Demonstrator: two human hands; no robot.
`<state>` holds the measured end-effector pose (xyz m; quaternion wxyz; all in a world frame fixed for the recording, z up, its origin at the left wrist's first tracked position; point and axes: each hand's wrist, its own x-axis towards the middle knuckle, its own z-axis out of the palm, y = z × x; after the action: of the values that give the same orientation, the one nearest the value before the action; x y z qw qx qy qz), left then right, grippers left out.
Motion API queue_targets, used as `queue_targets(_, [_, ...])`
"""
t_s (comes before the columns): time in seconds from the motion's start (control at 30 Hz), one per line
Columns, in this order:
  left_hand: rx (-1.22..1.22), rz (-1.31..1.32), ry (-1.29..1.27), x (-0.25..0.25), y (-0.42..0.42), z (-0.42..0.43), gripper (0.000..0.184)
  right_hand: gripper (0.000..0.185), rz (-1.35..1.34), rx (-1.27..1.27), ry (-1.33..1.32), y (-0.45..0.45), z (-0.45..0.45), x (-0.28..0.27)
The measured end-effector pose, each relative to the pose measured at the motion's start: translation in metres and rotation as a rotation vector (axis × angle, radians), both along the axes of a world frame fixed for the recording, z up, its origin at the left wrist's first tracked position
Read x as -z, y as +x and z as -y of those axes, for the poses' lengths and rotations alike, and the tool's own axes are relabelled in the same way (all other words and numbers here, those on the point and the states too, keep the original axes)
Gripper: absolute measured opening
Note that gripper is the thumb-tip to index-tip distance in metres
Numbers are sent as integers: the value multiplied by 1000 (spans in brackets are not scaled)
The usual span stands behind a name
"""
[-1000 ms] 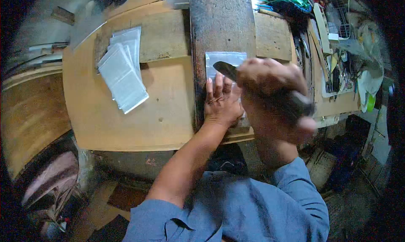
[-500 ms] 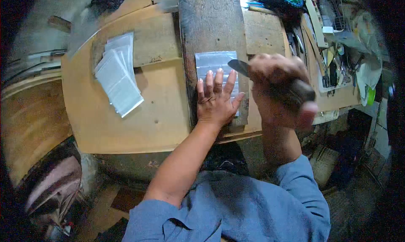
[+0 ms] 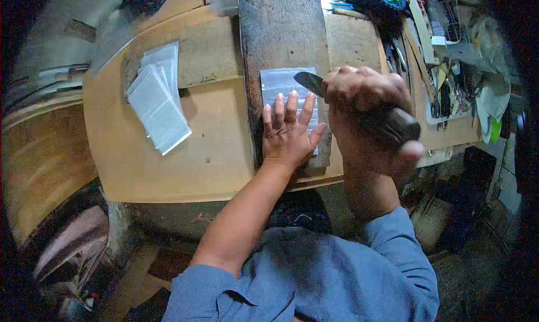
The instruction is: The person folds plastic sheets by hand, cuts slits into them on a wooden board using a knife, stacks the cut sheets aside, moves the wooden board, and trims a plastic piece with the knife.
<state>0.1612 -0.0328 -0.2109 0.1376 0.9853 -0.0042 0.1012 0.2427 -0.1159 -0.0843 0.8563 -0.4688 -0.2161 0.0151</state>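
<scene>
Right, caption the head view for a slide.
Left hand spread on plastic atop a board, right hand gripping a knife.

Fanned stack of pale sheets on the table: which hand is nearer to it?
Left. The left hand, spread over the dark board, is to the right of the fanned stack, apart from it; the right hand, gripping the knife, is farther right.

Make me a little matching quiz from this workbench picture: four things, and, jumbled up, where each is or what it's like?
Things:
1. Left hand
2. Right hand
3. Fanned pile of pale sheets
4. Long board

Places and states:
A. In the left half of the picture
B. Greyish, running up to the picture's top edge
C. Fingers spread over a shiny sheet
D. Closed around a knife

Pairs: 1-C, 2-D, 3-A, 4-B
</scene>
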Motion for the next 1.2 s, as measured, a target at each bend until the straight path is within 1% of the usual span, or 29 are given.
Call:
queue_targets(0.07, [2, -3, -6, 2, -2, -2, 61, 76, -12, -10, 34, -4, -8, 2])
queue_targets(0.13, [41, -103, -38, -1, -3, -3, 55, 78, -65, -15, 65, -5, -16, 12])
queue_targets(0.2, [35, -73, -79, -3, 0, -2, 53, 78, 122, -213, 19, 12, -15, 17])
queue_targets(0.23, [36, -54, -124, -3, -2, -2, 50, 77, 63, -174, -2, 9, -18, 15])
queue_targets(0.27, [-2, -1, -51, -4, -4, -2, 49, 76, 6, -136, -24, 8, -22, 11])
queue_targets(0.37, [16, 71, -47, -1, -7, -2, 50, 74, -163, -12, -95, 1, -30, -2])
queue_targets(0.43, [10, 69, -22, -2, -6, -1, 49, 72, -182, 27, 132, 0, -27, 1])
queue_targets(0.5, [31, 72, 78, 3, -7, -1, 47, 72, -127, 46, 155, -7, -19, -9])
queue_targets(0.57, [33, 73, 64, 5, -7, 0, 43, 72, -117, 95, 183, -17, -16, -13])
queue_targets(0.7, [42, 62, 53, 7, -9, 0, 34, 72, -102, 98, 92, -27, -11, -4])
queue_targets(0.73, [57, 57, 38, 7, -10, 0, 32, 74, -61, 17, 31, -26, -7, -2])
queue_targets(0.83, [86, 20, -34, 9, -13, -4, 31, 73, 17, -53, -5, -29, -10, 1])
queue_targets(0.9, [117, -259, -186, 18, -5, -2, 36, 74, -15, -70, -57, -27, -15, 5])
queue_targets(0.93, [86, -105, -61, 18, -8, -2, 39, 74, -29, -78, -83, -26, -18, 6])
queue_targets(1.0, [57, 53, 63, 11, -7, -3, 42, 75, -54, -91, -139, -23, -22, 7])
queue_targets(1.07, [54, -124, -194, -2, 1, -5, 46, 76, -225, -15, -73, -30, -27, -2])
queue_targets(1.1, [74, -108, -163, -2, 1, -5, 45, 76, -308, 27, -33, -34, -30, -7])
queue_targets(1.17, [112, -74, -99, -1, 2, -7, 43, 77, -280, 73, -66, -33, -25, -12])
queue_targets(1.2, [98, -46, -80, -2, -4, -6, 40, 77, -274, 115, -98, -33, -25, -14])
